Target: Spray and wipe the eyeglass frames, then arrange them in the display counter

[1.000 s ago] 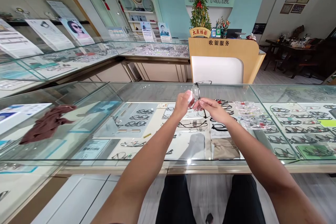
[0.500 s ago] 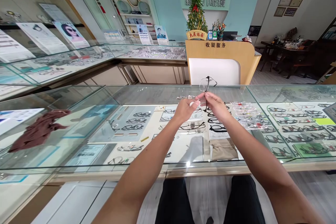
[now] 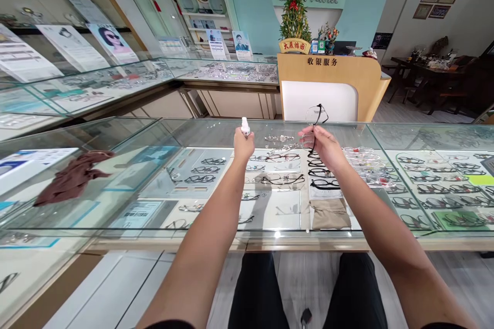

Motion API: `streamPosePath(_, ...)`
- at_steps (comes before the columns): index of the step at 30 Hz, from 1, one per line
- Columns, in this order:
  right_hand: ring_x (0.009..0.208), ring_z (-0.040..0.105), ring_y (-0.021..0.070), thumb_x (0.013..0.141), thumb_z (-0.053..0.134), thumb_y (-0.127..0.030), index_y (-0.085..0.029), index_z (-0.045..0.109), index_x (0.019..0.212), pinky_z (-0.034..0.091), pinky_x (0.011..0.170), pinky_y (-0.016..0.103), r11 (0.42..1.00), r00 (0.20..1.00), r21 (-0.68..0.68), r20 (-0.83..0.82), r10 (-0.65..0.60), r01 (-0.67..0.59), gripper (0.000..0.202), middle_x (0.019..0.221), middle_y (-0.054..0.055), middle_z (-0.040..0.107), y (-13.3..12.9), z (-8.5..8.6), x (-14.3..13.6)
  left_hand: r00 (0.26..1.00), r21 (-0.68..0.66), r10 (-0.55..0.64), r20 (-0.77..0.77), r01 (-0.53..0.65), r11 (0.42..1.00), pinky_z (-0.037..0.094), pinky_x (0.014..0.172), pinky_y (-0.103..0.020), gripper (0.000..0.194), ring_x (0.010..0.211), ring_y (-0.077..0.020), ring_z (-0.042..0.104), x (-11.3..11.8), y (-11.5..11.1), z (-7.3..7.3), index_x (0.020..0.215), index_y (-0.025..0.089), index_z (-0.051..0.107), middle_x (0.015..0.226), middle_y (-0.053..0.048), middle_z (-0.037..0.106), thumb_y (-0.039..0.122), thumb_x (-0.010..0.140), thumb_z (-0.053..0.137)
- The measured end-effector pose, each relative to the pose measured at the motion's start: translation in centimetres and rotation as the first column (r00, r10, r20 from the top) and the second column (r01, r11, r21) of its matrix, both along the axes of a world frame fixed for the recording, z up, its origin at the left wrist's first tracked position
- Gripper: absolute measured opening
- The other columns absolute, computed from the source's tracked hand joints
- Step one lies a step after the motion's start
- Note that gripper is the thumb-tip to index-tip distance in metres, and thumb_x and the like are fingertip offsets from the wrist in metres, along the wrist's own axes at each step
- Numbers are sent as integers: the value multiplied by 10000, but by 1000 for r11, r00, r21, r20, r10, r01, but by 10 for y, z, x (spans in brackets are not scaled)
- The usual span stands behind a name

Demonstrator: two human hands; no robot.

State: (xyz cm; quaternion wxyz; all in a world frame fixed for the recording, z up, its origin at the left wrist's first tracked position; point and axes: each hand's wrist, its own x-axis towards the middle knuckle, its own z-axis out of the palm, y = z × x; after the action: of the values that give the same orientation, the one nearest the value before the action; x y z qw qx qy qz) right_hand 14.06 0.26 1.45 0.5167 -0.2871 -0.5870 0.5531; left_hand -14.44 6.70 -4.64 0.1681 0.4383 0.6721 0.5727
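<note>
Over the glass display counter (image 3: 278,216), my right hand (image 3: 327,145) pinches a pair of eyeglasses (image 3: 318,113) with a thin dark frame, turned on end so one lens stands above the fingers. To the left, my left hand (image 3: 244,145) is wrapped round a small white spray bottle (image 3: 245,126), whose top pokes up above the fist. The two hands are apart. Beneath the glass between them, rows of spectacle frames (image 3: 281,179) lie on white boards. Fingers hide the lower part of the bottle and some of the eyeglasses.
A crumpled brown cloth (image 3: 73,177) rests at the left on the counter. Under the glass near the right arm is a beige pouch (image 3: 330,214). Beyond stands a wooden cashier desk (image 3: 332,69) with a plant (image 3: 294,15). Another glass case (image 3: 227,73) runs along the back left.
My left hand has moved left, away from the eyeglasses, and the white bottle in it now shows clearly. My right hand with the eyeglasses has shifted slightly right. The view has turned a little.
</note>
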Motion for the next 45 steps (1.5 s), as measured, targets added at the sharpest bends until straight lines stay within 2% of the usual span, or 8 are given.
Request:
streamPosePath(13,1006,751,224,839,759,-753,-268,725,990,613,936,387,1000,999,-16,-26,-20,20,510,1153,63,832,5,0,4,986,-199,166,-13,-165,966,454,1186,-524,352,1308,-351,657,-2,-8,-5,1187,217,546,1257,-173,703,161,884,718)
streamPosePath(18,1054,743,229,871,697,-771,-268,703,1008,620,933,386,998,998,13,14,-57,57,521,1198,72,821,6,4,9,901,118,403,-162,-388,914,324,1279,-554,643,1565,-371,412,23,-26,31,1426,200,455,1633,-236,442,219,856,752)
streamPosePath(22,1086,745,235,870,669,-801,-276,692,1019,627,948,389,994,994,32,12,-108,108,547,1228,76,812,11,9,16,961,366,47,-272,58,929,492,1049,-422,162,1096,-270,656,66,-71,63,1045,223,608,1103,-88,689,233,894,666)
streamPosePath(24,1098,746,242,884,637,-817,-281,683,1026,625,962,402,990,990,42,20,-137,136,557,1234,75,808,13,10,19,816,250,-416,-401,534,807,501,825,-353,120,791,-219,618,93,-101,68,840,240,615,823,-35,663,311,930,648)
streamPosePath(26,1097,749,246,894,627,-821,-281,681,1028,625,961,413,988,990,55,19,-143,142,559,1217,73,809,15,10,20,455,-5,-743,-491,851,524,462,735,-330,172,682,-187,595,117,-128,65,810,248,657,766,-12,690,329,959,630)
streamPosePath(29,1069,753,243,886,657,-810,-281,689,1031,625,965,424,990,992,69,-8,-124,124,549,1190,68,811,17,8,19,32,-328,-805,-592,903,277,402,686,-323,122,781,-190,664,142,-151,53,874,248,710,894,-13,763,301,966,651)
streamPosePath(33,1080,753,251,893,636,-822,-287,688,1034,623,995,448,989,991,66,-2,-136,136,556,1212,69,810,17,7,18,-155,-504,-724,-672,812,294,394,675,-336,89,890,-212,697,152,-152,40,960,241,748,994,-21,782,320,918,755)
streamPosePath(45,1068,750,247,887,685,-793,-283,716,1024,623,986,424,992,992,21,-41,-123,123,529,1192,60,825,11,11,17,-253,-542,-638,-727,782,307,405,683,-349,145,869,-204,692,158,-148,27,983,231,777,954,-23,770,365,996,726)
